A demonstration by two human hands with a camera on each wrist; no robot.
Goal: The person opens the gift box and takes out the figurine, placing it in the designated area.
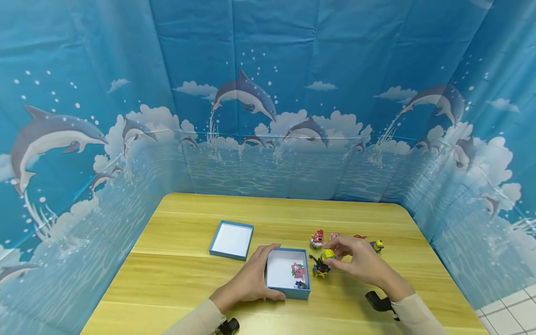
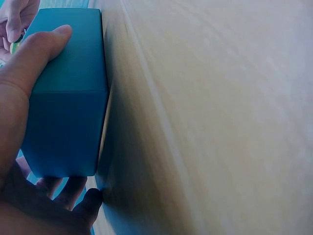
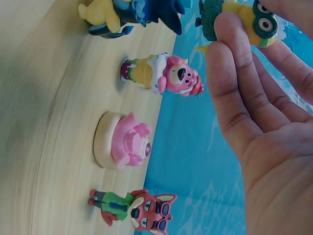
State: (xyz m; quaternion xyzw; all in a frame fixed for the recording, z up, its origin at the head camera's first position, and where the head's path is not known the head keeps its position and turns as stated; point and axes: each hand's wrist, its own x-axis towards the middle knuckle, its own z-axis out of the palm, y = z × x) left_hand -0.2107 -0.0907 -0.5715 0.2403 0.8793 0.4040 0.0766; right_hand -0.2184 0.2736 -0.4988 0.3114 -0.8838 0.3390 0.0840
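My left hand (image 1: 251, 278) grips the left side of an open blue box (image 1: 289, 293), its thumb on the near wall and its fingers at the far side. Inside the white interior lie a pink figurine (image 1: 298, 270) and a small dark grey figurine (image 1: 300, 284). Between thumb and fingers, my right hand (image 1: 361, 261) pinches a yellow minion figurine (image 3: 244, 19) with round goggles, raised off the table just right of the box. Close below it stands a dark figurine (image 1: 320, 268) with pointed ears and a yellow lower part.
A shallow blue lid (image 1: 228, 255) with a white inside lies left of the box. Behind the right hand stand a pink bear figurine (image 3: 181, 76), a pink figurine on a cream base (image 3: 132, 144) and a fox figurine (image 3: 142, 210). Farther right is a yellow-and-blue figurine (image 1: 377, 245).
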